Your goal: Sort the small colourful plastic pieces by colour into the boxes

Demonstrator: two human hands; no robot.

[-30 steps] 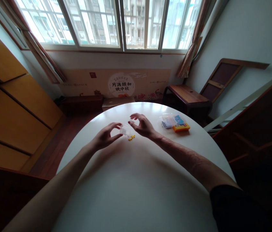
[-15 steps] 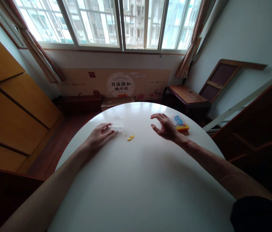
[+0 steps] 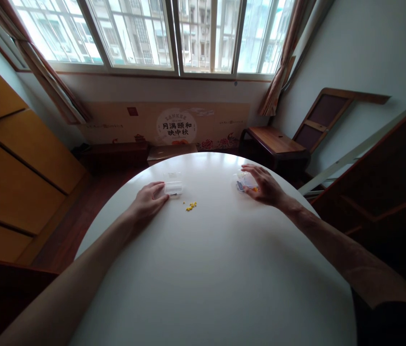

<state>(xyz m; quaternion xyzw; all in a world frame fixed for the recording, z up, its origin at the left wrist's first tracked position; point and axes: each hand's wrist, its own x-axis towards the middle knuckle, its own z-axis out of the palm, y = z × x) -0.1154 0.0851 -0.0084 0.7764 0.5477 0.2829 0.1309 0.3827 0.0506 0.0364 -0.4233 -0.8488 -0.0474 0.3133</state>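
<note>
My left hand [image 3: 149, 198] is closed around the left side of a small clear plastic box [image 3: 174, 186], which rests on the white table [image 3: 203, 269]. Just to the right of that box and nearer to me lie several tiny yellow pieces [image 3: 191, 206]. My right hand [image 3: 265, 186] is at another clear plastic box [image 3: 240, 178], with fingers and thumb spread at its far and near sides. Small dark pieces [image 3: 239, 185] show in this box. A bit of orange-yellow [image 3: 255, 189] shows beside the thumb. The hand hides the rest; whether it touches the box is unclear.
The round table's far edge curves in front of a printed cardboard panel [image 3: 220, 127] under the window [image 3: 134, 38]. A wooden chair [image 3: 275, 140] stands beyond the table on the right. Yellow-brown cabinets [image 3: 18, 178] are at the left.
My right hand has moved right, now covering most of the yellow item with the blue picture and uncovering the clear box. My left hand stays on its box. The view has shifted slightly.
</note>
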